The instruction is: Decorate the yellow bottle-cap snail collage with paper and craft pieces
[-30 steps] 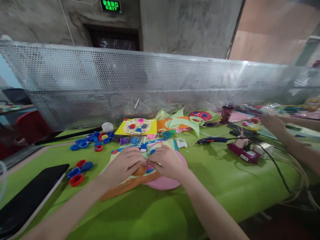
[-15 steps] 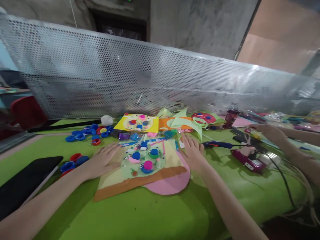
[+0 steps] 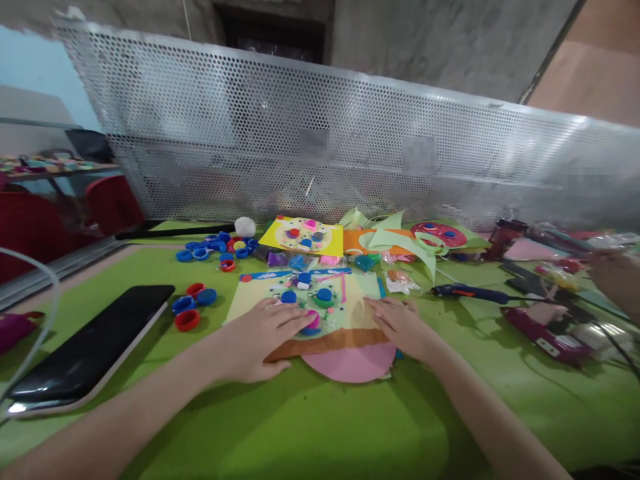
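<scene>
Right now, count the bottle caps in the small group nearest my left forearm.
4: the rear red cap, the front red cap, the left blue cap and the right blue cap. All lie left of the left hand; any underneath wouldn't show.

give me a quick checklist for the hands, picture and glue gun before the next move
1. Left hand over the left side of the picture: ok.
2. Right hand at its right edge: ok.
3. Glue gun apart from both hands: ok, lying to the right.
4. Glue gun cool: cannot tell.
5. Pink paper tucked fully under the picture: not ok, it sticks out at the near edge.
</scene>
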A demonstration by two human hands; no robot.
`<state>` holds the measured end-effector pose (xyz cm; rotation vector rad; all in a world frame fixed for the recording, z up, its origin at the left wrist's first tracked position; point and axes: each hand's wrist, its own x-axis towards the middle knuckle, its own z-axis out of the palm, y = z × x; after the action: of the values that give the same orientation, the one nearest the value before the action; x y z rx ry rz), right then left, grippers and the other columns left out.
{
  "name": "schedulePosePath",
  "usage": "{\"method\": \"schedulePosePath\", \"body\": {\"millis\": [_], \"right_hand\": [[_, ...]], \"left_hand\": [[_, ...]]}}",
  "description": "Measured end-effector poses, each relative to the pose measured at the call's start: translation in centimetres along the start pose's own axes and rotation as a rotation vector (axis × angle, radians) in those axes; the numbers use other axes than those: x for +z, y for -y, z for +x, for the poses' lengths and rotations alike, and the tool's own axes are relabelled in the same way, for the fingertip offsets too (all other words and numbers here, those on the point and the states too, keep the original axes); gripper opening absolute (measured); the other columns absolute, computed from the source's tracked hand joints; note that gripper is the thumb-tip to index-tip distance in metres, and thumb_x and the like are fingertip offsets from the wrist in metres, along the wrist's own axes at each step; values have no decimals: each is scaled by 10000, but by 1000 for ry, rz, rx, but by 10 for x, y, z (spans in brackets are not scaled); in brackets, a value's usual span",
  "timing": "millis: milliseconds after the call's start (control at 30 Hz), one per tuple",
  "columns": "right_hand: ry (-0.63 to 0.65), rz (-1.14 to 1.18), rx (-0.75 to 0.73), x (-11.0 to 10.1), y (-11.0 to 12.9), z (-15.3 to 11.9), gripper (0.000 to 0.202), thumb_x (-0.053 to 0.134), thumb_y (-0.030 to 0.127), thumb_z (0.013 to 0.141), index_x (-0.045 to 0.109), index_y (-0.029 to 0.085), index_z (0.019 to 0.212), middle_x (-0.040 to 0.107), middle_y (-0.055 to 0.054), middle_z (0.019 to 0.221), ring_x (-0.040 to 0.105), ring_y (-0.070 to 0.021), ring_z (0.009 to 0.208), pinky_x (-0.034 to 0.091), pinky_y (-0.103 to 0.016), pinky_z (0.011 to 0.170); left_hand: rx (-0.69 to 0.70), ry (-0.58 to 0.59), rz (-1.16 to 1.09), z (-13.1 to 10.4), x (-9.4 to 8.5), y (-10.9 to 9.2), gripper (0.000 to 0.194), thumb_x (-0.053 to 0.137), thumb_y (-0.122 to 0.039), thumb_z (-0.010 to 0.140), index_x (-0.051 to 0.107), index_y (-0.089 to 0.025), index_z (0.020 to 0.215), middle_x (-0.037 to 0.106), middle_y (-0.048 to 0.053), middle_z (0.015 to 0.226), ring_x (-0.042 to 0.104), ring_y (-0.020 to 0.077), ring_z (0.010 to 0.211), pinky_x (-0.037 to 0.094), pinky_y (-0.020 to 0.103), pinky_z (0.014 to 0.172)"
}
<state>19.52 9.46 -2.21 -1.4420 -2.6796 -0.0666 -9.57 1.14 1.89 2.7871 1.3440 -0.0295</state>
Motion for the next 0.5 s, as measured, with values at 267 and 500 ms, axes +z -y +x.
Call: {"method": "schedulePosePath", "body": {"millis": [267,500], "right_hand": [[-45,-82,-97,3,5,7,479,288,174,918,336,170,1395,602,-146,1167,466,-245,1170,341,-475,922],[-87,-95,-52,6,3,16,473,333,188,918,338,211,1390,642,-116,1115,443,-258,1205,290,-531,943]], "left_hand": [[-213,-80,-80,-11,-19,28,554,515,-488,804,469,-242,1298,508,70,1329,473,287,1195,354,411,1005],[-378,-20,-62,-2,10,74,699,258,-570,893,221,-122,1428,160,109,1504,126,282,1378,108,452,1107]]}}
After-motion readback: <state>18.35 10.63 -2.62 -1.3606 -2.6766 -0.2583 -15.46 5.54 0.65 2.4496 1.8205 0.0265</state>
